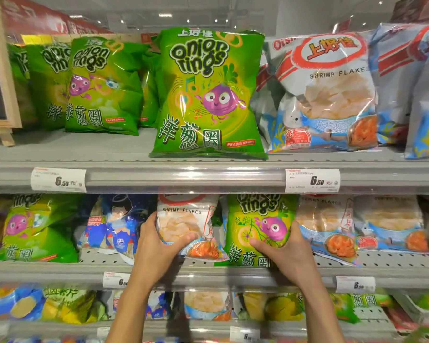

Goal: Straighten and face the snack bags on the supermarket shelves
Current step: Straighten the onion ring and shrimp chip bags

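Observation:
On the middle shelf my left hand [159, 246] grips a white shrimp flakes bag [183, 219], thumb across its front. Beside it, my right hand [285, 251] grips a green onion rings bag [258, 226] from its right side, thumb on the front. Both bags stand near the shelf's front edge, the shrimp bag tilted a little. On the top shelf a large green onion rings bag [208, 95] stands upright and faces front, with a shrimp flakes bag [327, 95] leaning to its right.
More green onion rings bags [102, 85] sit back on the top shelf's left. A blue bag [114, 226] and another green bag [35, 229] lean on the middle shelf's left; shrimp flakes bags [372, 226] lie at its right. Price tags [312, 180] line the rails. A lower shelf holds mixed bags.

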Tool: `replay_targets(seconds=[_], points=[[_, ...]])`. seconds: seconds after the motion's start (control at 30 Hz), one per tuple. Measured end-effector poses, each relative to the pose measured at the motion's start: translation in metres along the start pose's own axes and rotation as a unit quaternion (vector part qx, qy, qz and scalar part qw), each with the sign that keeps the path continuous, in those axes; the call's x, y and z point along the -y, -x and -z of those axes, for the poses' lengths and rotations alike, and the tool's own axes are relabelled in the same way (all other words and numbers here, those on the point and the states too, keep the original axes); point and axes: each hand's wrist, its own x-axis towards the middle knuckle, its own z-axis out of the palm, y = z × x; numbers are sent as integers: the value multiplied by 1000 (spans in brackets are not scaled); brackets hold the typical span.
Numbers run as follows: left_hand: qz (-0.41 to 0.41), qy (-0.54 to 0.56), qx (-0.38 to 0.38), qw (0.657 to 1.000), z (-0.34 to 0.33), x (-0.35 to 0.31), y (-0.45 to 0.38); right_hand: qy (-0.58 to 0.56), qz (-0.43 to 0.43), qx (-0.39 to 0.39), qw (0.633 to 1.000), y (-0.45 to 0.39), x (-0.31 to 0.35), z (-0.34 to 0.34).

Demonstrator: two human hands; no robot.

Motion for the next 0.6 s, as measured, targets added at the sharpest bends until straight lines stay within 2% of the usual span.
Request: replay_targets(seconds=[0.13, 0.37, 0.6], points=[[10, 47, 14, 999, -2, 5, -10, -23, 13, 35, 999, -5, 2, 2], [11, 117, 77, 990, -1, 2, -15, -43, 23, 24, 999, -1, 4, 0], [29, 143, 21, 989, -5, 2, -9, -46, 27, -58, 997, 10, 10, 27]])
